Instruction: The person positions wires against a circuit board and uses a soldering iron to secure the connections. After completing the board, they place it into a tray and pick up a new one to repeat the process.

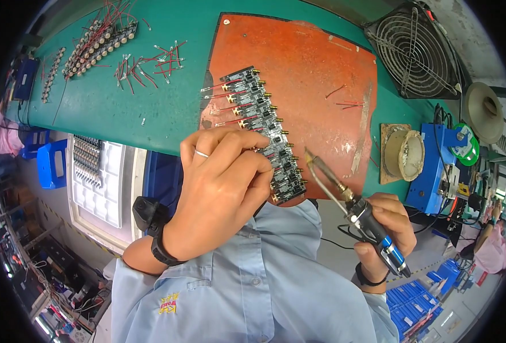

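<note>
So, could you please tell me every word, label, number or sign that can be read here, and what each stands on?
Light blue shirt: red and yellow embroidered lettering on the chest; I won't copy its wording.
Round green item: print on its pale label is too small to read.
Circuit boards: any print is too small to read.
Soldering iron: any marks on the handle are too small to read.

Left hand point(221, 180) blocks a chunk of the long black circuit-board strip point(257, 111) over the flat orange-red mat point(321, 63), so no clue what's between the fingertips. Lower right of the mat, the slim blue-and-black soldering iron point(367, 222) hides some of the right hand point(399, 228). Light-blue cloth shirt point(235, 308) below the mat gets cropped. Dark jumbled gear point(41, 268) far left of it? Too blurry.
</note>
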A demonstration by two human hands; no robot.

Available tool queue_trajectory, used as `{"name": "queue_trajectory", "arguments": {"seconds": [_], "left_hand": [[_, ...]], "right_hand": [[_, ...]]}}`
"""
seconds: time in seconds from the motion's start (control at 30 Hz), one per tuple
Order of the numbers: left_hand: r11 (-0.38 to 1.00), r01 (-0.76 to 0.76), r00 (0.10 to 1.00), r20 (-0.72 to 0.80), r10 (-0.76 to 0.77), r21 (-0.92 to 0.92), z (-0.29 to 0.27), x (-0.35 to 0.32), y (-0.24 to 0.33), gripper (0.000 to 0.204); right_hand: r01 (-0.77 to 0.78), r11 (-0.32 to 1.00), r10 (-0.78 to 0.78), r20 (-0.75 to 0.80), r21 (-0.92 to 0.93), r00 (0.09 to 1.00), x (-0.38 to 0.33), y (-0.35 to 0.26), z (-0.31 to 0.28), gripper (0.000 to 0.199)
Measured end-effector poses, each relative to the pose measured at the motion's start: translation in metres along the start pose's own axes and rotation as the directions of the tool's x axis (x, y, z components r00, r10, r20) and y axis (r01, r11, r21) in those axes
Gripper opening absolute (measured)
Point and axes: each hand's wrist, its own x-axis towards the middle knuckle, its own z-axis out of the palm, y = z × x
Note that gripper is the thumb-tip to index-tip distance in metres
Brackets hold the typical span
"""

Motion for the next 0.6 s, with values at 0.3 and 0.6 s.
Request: {"name": "queue_trajectory", "arguments": {"seconds": [0.3,0.6], "left_hand": [[1.0,0.01,0.999,-0.032,-0.011,-0.024,0.003,0.0021,0.0023,0.014],[0.999,0.052,0.999,0.0,-0.052,-0.011,0.0033,0.0004,0.0034,0.014]], "right_hand": [[-0.053,0.998,0.055,0.113,-0.015,0.992,0.0023,-0.0041,0.004,0.044],[-0.058,0.998,0.062,0.134,-0.036,0.989,0.0037,-0.0021,0.0058,0.044]]}}
